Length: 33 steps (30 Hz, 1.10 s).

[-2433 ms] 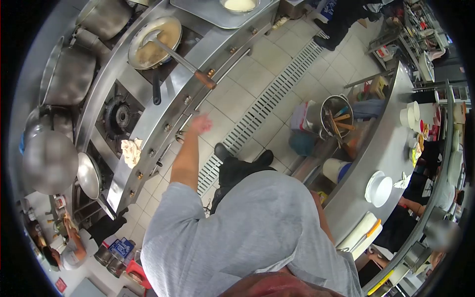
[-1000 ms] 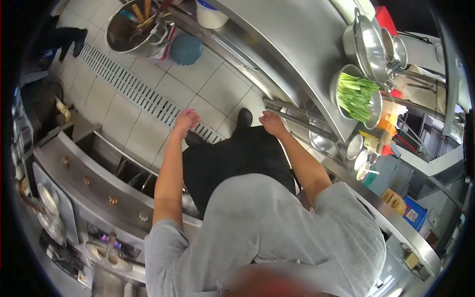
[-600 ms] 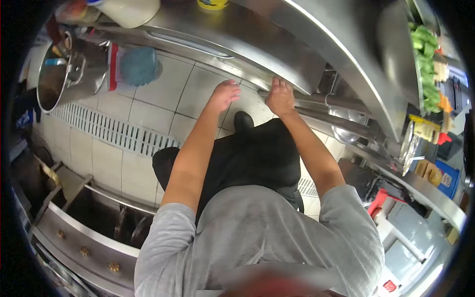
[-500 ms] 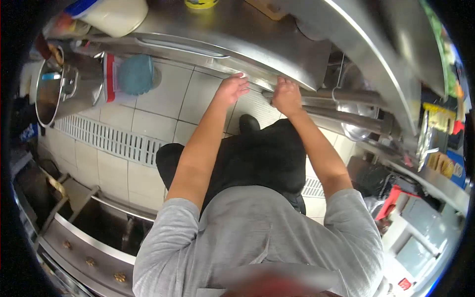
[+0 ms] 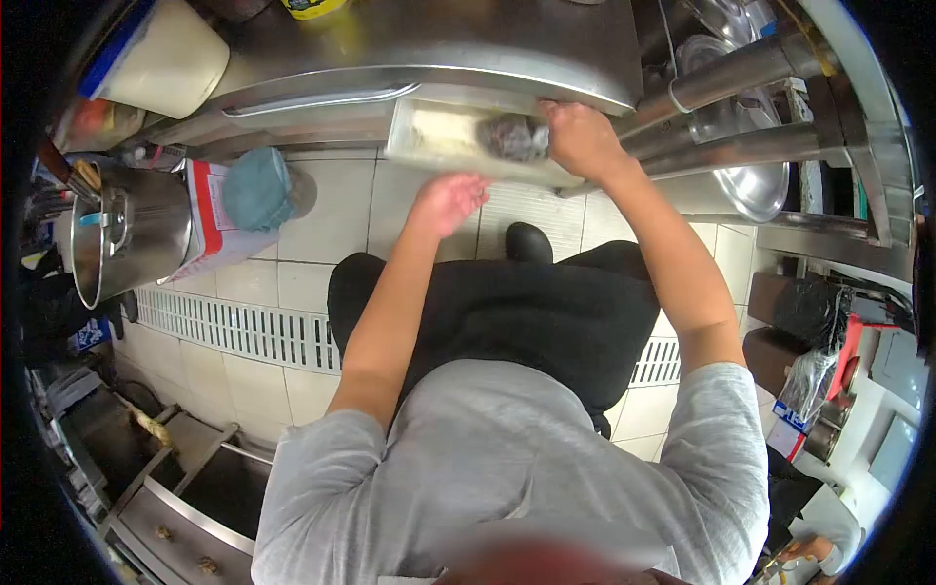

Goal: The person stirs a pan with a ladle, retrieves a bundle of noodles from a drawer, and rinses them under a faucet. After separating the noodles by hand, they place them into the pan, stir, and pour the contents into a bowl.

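An open drawer (image 5: pixel 444 168) sits at the upper center of the frame, under the edge of a steel shelf (image 5: pixel 468 39). Pale contents (image 5: pixel 444 130) lie in its left part, and a dark plastic-wrapped item (image 5: pixel 512 136) lies farther right. The right hand (image 5: pixel 585 141) is over the drawer's right end, just beside the dark plastic-wrapped item; its fingers are bent and close together, but blur hides whether they grip the rim or touch the item. The left hand (image 5: pixel 448 205) is just below the drawer's front, empty, its fingers loosely curled and slightly apart.

Left of the drawer, a long metal handle (image 5: pixel 322 100) runs along the steel front. A white tub (image 5: pixel 175 58) with a blue lid lies tilted at the upper left. Below it are a steel pot (image 5: pixel 146 229) with utensils inside, a red-and-white box (image 5: pixel 210 219) and a blue-green bundle (image 5: pixel 258 190). Thick steel pipes (image 5: pixel 746 73) and metal bowls (image 5: pixel 760 185) are at the upper right. A slotted floor drain (image 5: pixel 239 325) crosses the tiles, and another person (image 5: pixel 824 531) shows at the lower right.
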Motion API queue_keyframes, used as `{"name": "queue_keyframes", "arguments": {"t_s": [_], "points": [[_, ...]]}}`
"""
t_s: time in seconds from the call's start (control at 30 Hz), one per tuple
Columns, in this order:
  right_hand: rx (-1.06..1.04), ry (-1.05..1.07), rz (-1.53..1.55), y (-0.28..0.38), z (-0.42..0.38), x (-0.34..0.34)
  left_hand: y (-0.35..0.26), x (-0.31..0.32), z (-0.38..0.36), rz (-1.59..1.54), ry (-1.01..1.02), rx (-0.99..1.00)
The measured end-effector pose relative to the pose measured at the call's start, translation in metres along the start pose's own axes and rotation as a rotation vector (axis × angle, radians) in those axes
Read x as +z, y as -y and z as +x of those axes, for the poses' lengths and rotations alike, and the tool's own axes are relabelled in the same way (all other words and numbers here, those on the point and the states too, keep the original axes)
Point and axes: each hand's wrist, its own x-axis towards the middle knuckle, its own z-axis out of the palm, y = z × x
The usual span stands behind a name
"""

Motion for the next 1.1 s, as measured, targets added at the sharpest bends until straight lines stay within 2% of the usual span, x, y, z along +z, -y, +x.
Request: {"name": "queue_keyframes", "arguments": {"t_s": [0.17,0.2,0.3,0.33,0.4,0.5,0.6,0.73,0.83,0.87,0.97,1.07,1.1], "points": [[0.035,-0.067,0.038,-0.002,-0.008,0.004,0.044,-0.002,-0.107,-0.004,0.041,-0.059],[0.056,-0.038,0.052,-0.003,-0.008,0.004,0.046,0.003,-0.118,-0.013,0.049,-0.064],[0.020,-0.165,0.089,-0.005,-0.015,0.010,0.050,0.014,-0.138,0.019,-0.011,-0.106],[-0.016,-0.228,0.095,-0.003,-0.017,0.011,0.053,0.004,-0.137,-0.007,0.054,-0.106],[-0.091,-0.353,0.109,0.007,-0.022,0.012,0.051,0.005,-0.137,0.000,0.048,-0.111],[-0.028,-0.091,0.255,0.025,-0.026,0.008,0.054,0.001,-0.136,0.036,0.029,-0.126],[-0.065,0.291,0.357,0.047,-0.021,0.026,0.055,-0.009,-0.136,0.155,0.033,-0.147],[-0.409,0.267,0.354,0.077,-0.027,0.054,0.049,-0.006,-0.146,0.421,-0.040,-0.136],[-0.317,0.643,0.133,0.089,-0.024,0.048,0.040,-0.008,-0.161,0.630,-0.071,-0.064],[-0.272,0.709,0.134,0.092,-0.022,0.041,0.036,-0.010,-0.167,0.658,-0.073,-0.035],[-0.234,0.724,0.131,0.089,-0.018,0.053,0.022,-0.019,-0.182,0.738,-0.084,0.056],[-0.152,0.607,0.059,0.092,-0.021,0.060,0.003,-0.022,-0.198,0.805,-0.100,0.146],[-0.199,0.574,0.013,0.092,-0.024,0.065,-0.005,-0.020,-0.203,0.843,-0.109,0.178]]}}
